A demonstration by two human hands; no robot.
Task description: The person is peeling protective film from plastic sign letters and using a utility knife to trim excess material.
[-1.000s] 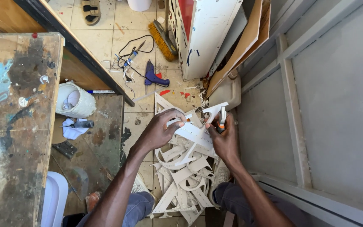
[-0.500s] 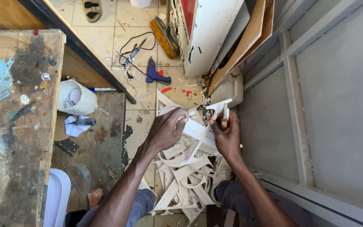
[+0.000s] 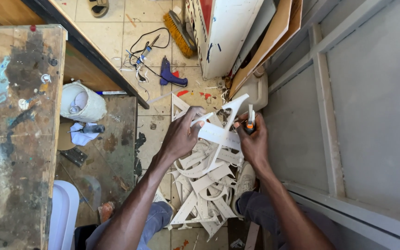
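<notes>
**Inspector A:** What is recorded as changed over the last second?

**Inspector B:** The white cut-out piece is now seen raised and turned at the centre of the frame, its forked upper end pointing toward the upper right. A second ago it was held lower and flatter, close over the heap. The left hand has been shifted up along the piece's left edge.

**Inspector A:** State of each grip?

**Inspector B:** The left hand is clenched on the left edge of the cut-out piece, fingers curled over it. The right hand is closed around a small orange-handled cutter, whose pale blade stands upright just right of the piece; the piece's right side is also steadied by that hand.

**Inspector A:** What is inferred from the change?

**Inspector B:** It is judged that trimming is in hand: the piece appears to have been re-presented so that another edge can be brought to the blade. Contact between blade and piece cannot be confirmed.

**Inspector A:** Surroundings?

**Inspector B:** A heap of white offcuts is noted on the floor below the hands. A blue glue gun lies at upper centre, a brush above it. A paint-stained table occupies the left of the frame.
</notes>
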